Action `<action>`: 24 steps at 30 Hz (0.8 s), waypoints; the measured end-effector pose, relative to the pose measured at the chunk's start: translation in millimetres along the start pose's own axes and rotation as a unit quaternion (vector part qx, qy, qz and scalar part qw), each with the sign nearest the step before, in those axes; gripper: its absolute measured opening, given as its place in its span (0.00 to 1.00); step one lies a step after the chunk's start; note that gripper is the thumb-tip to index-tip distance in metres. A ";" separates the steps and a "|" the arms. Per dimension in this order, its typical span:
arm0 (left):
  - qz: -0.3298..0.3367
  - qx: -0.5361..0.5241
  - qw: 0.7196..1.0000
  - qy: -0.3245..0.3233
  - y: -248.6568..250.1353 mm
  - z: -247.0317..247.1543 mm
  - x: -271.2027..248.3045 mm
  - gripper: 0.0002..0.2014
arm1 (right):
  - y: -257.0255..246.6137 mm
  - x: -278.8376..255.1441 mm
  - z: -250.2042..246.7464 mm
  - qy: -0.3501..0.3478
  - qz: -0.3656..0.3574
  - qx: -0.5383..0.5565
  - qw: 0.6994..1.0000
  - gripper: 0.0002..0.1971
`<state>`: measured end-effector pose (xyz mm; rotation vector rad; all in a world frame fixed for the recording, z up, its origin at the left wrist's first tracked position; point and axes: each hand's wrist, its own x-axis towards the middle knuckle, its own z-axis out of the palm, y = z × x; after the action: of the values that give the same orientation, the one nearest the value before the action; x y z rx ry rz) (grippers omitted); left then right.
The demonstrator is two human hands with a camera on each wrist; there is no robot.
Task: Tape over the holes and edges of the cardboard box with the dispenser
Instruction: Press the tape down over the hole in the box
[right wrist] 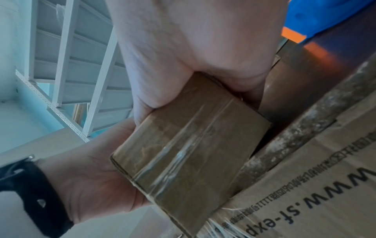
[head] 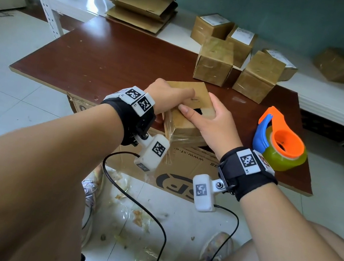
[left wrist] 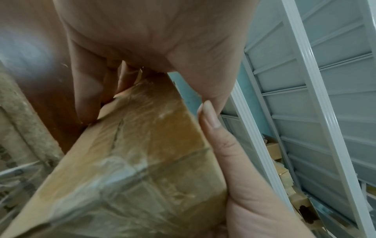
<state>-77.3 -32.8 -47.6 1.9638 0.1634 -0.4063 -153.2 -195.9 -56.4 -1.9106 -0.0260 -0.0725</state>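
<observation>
Gripping the box from both sides, the left hand and right hand steady its hole upward, probably for taping, dispenser idle just right of it.

The box is matt brown cardboard, its near faces wrapped in glossy clear tape that wrinkles and glints. The table is dark red-brown wood veneer, polished and reflective, with small scuffs and a rough, chipped front edge. The dispenser is smooth orange and blue plastic, holding a shiny yellowish translucent roll. The finished boxes behind are cardboard under sheeny tape, some with white paper labels. The carton under the table is printed cardboard. The floor is glossy pale tile.
</observation>
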 end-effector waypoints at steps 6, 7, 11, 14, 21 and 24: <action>-0.002 0.005 1.000 0.003 -4.3 3.0 4.4 0.53 | 1.6 1.4 -0.1 -0.002 0.008 0.010 1.000 0.25; -0.001 0.002 1.000 0.006 -4.1 3.2 5.7 0.53 | 1.4 1.7 0.0 0.001 0.008 0.009 1.000 0.25; 0.009 0.005 0.999 0.033 -5.4 3.4 7.5 0.55 | 1.8 1.9 0.2 0.004 0.008 0.004 1.000 0.25; 0.026 0.025 0.998 0.050 -7.1 3.4 6.0 0.54 | 4.9 4.7 -0.5 0.003 0.020 -0.002 1.000 0.22; 0.074 0.048 0.990 0.107 -15.0 0.8 15.3 0.27 | 12.3 10.9 -1.7 0.050 0.036 -0.065 0.996 0.29; 0.076 0.028 0.987 0.136 -20.4 -1.2 18.7 0.29 | 14.0 11.6 -0.4 0.047 0.042 -0.072 0.995 0.35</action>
<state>-65.6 -24.4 -71.3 2.0663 0.1765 -0.0433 -140.9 -201.2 -68.7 -2.0486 0.1263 -0.1098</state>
